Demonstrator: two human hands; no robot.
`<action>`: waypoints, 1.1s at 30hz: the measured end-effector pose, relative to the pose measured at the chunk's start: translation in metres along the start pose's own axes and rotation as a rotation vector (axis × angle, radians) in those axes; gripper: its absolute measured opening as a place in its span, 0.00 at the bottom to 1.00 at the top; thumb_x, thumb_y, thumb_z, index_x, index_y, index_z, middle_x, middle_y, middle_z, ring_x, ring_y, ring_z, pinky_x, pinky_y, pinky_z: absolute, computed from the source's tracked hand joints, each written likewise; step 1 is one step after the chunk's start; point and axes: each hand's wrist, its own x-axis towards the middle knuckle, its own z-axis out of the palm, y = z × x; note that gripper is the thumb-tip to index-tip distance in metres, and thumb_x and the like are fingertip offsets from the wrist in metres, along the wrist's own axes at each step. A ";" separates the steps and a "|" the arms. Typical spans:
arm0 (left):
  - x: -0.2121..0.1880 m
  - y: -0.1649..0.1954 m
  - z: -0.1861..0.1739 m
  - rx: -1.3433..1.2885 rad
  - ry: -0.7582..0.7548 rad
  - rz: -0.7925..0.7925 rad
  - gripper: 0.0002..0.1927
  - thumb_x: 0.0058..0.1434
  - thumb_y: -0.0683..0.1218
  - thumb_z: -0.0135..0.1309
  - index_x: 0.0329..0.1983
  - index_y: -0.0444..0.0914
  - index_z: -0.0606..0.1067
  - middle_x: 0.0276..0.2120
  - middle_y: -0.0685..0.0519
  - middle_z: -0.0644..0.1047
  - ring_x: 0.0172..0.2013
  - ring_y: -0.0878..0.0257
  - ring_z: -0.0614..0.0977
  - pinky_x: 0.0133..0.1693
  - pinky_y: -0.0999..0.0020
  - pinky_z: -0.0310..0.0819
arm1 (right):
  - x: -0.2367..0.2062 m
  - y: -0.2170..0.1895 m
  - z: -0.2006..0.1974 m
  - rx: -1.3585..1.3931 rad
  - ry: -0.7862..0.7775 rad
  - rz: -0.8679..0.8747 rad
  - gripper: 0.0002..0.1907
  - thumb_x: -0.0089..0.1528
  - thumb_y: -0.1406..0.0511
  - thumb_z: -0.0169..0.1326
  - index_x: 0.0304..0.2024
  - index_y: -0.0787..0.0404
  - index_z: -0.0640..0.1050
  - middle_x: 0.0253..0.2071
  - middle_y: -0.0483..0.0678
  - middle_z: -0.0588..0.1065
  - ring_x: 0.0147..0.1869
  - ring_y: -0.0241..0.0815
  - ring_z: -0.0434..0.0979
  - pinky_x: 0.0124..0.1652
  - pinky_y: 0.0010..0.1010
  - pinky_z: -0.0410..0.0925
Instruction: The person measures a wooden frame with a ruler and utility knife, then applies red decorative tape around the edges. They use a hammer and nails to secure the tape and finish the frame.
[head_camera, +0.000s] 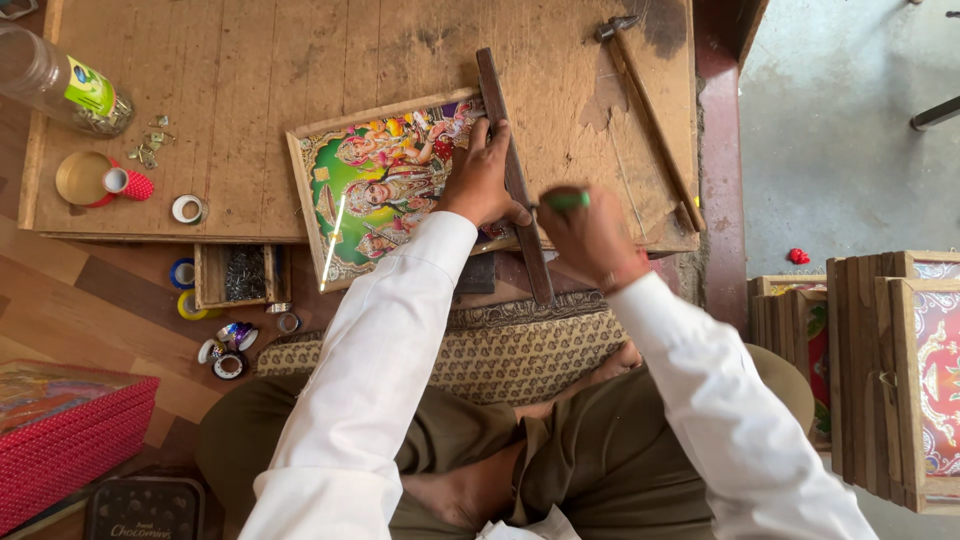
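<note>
A: Fingers first. The left hand (483, 180) has its fingers spread and pressed flat on a dark strip (513, 175), pinning it down along the right edge of the picture (385, 185)

B: And the right hand (590, 237)?

A: Curled tight round a green-handled tool (567, 200), tip aimed in at the strip just below the left thumb. What kind of tool I cannot tell; most of it is buried in the fist

B: Where does the picture sit?

A: On the low wooden board (250, 70), tilted, its lower corner hanging over the near edge towards the person's lap. It lies in a pale wooden frame, shiny and colourful, with glare running down the left side

B: So how far along, would you say?

A: Early to middle, by my reading. The pale frame shows on the top, left and bottom sides, so that part looks done. The strip is only held in place, longer than the picture at both ends, and I see nothing fixing it yet. I'd judge the marking or cutting of it is in hand, fastening left to do

B: Anything lying ready?

A: A hammer (645, 105) lies untouched on the board to the right. Loose small nails (150, 145) sit by a clear bottle (55, 80) at far left, with tape rolls (187, 208) nearby and a small tray of tacks (243, 273) under the board's edge. Off to the right, a stack of frames (890, 370) stands on the floor
</note>
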 end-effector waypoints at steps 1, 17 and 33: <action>0.002 -0.001 0.001 0.006 0.005 0.003 0.74 0.23 0.53 0.82 0.74 0.36 0.53 0.71 0.43 0.55 0.60 0.37 0.71 0.58 0.53 0.71 | -0.012 -0.007 -0.003 -0.050 -0.111 0.112 0.12 0.65 0.65 0.51 0.27 0.59 0.78 0.22 0.53 0.76 0.22 0.52 0.77 0.24 0.42 0.67; -0.002 -0.037 -0.001 -0.209 0.251 0.171 0.59 0.44 0.54 0.78 0.72 0.32 0.57 0.70 0.37 0.60 0.68 0.41 0.66 0.66 0.54 0.62 | -0.026 -0.030 0.029 -0.108 -0.015 0.387 0.32 0.55 0.54 0.66 0.51 0.71 0.74 0.41 0.65 0.76 0.34 0.61 0.80 0.28 0.46 0.72; -0.155 -0.112 -0.016 0.013 0.540 -0.224 0.45 0.46 0.47 0.73 0.66 0.28 0.68 0.69 0.31 0.61 0.67 0.36 0.64 0.66 0.52 0.58 | -0.010 0.049 0.033 0.124 0.017 0.591 0.14 0.63 0.56 0.61 0.39 0.59 0.86 0.24 0.55 0.79 0.26 0.50 0.80 0.30 0.40 0.71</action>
